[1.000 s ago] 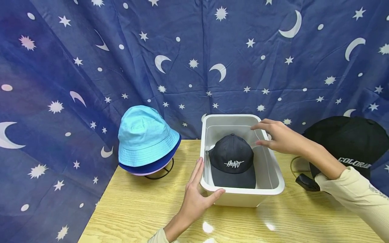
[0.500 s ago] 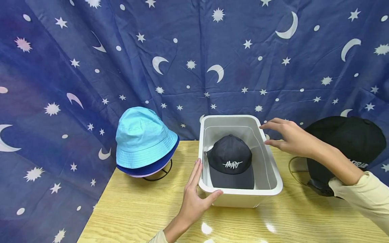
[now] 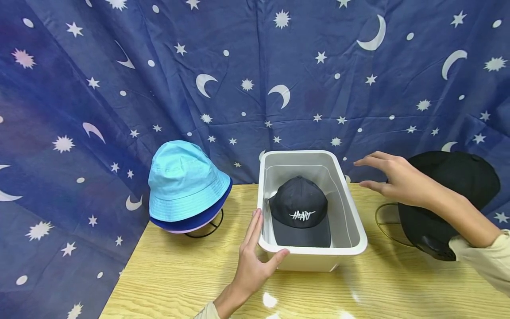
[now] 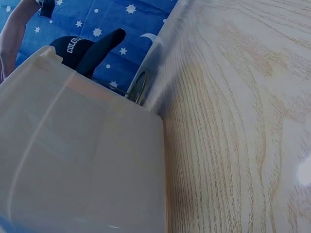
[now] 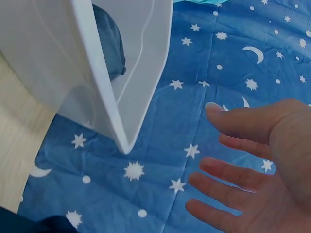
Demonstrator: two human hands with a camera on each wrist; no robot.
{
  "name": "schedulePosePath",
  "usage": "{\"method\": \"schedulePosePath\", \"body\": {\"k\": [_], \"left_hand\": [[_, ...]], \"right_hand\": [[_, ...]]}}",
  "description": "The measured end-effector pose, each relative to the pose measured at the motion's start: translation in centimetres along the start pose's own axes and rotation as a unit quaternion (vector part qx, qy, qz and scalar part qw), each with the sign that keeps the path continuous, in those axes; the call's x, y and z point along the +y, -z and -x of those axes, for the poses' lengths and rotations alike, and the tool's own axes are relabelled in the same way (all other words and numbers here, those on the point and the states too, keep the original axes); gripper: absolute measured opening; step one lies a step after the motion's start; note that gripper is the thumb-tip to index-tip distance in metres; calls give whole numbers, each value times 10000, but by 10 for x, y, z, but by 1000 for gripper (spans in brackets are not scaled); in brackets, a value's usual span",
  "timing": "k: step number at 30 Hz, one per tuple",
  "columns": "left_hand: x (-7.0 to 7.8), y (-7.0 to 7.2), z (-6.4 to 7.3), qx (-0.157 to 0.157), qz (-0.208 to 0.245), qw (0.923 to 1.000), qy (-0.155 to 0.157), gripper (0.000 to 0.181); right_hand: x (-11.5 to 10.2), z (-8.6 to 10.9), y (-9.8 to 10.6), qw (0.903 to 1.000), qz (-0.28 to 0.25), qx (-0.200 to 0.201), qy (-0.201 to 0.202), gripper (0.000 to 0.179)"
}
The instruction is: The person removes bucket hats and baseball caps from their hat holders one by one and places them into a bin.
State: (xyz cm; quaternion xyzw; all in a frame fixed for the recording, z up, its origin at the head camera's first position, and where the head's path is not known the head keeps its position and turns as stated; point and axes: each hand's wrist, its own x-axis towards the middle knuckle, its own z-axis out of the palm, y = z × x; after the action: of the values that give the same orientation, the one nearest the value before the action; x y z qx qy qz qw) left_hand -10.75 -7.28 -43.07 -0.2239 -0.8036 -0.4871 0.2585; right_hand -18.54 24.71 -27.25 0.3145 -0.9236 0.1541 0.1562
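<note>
Now our left hand (image 3: 252, 267) touches the white bin (image 3: 307, 262), fingers extended. Our right hand (image 3: 396, 177) hovers nearby, fingers released

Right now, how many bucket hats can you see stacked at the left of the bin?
3: the light blue hat on top, the dark blue hat beneath it, and what looks like a pinkish hat, only its edge showing, lowest. More may be hidden inside.
</note>
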Motion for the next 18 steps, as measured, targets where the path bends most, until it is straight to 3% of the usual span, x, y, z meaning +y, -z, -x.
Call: {"method": "schedulePosePath", "body": {"k": [18], "left_hand": [[-1, 0, 0, 12, -67, 10000, -62, 89]], "right_hand": [[17, 21, 19, 9981, 347, 37, -510, 44]]}}
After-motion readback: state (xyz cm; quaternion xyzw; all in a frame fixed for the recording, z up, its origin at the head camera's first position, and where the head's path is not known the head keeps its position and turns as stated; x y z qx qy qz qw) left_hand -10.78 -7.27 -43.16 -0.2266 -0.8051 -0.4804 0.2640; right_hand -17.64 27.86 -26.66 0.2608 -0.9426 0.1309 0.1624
